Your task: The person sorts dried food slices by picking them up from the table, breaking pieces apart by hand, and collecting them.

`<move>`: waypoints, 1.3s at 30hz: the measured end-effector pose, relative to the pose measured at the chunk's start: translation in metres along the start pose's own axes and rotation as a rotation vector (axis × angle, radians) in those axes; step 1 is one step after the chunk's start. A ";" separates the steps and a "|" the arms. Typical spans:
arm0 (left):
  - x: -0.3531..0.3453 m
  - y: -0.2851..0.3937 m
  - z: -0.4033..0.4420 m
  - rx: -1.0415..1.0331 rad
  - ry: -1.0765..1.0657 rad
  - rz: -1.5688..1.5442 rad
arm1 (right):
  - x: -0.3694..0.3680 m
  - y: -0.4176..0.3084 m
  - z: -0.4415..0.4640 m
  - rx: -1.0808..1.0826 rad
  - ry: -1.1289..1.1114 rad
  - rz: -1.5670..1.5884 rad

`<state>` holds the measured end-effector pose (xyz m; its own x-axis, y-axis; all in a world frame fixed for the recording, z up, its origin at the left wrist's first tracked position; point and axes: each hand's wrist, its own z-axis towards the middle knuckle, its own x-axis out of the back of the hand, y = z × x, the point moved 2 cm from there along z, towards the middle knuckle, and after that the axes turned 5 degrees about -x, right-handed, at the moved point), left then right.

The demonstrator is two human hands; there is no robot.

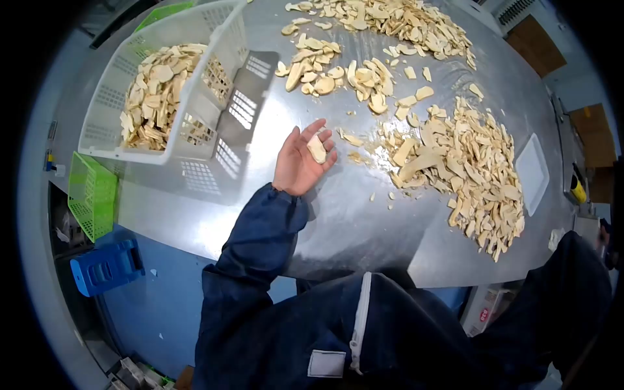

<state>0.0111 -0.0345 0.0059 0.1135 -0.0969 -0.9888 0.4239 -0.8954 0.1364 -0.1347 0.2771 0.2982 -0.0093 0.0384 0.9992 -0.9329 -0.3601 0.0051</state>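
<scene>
My left hand (301,164) is turned palm up over the metal table, with its fingers slightly curled. A pale dried mushroom slice (316,149) rests in it against the fingers. Just right of the fingertips lie small slices and crumbs. Beyond them spreads a large heap of mushroom slices (478,175). Small clusters of slices (372,81) sit farther back, in front of another long heap (396,23). My right hand is not in view; only the dark right sleeve (552,299) shows at the lower right.
A white perforated basket (188,110) with slices in it stands at the table's left. Green baskets (92,195) are beside and behind it. A white tray (532,174) lies at the right edge. Below the table's left edge is a blue plastic stool (107,266).
</scene>
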 end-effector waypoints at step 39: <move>-0.009 -0.012 0.007 0.123 -0.030 0.056 | -0.211 0.118 0.023 -0.844 0.150 -0.085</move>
<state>-0.0015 -0.0264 0.0132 0.1063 -0.1597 -0.9814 0.3041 -0.9345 0.1850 -0.2348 0.2046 0.0891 0.0807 0.1777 0.9808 -0.8877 0.4604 -0.0104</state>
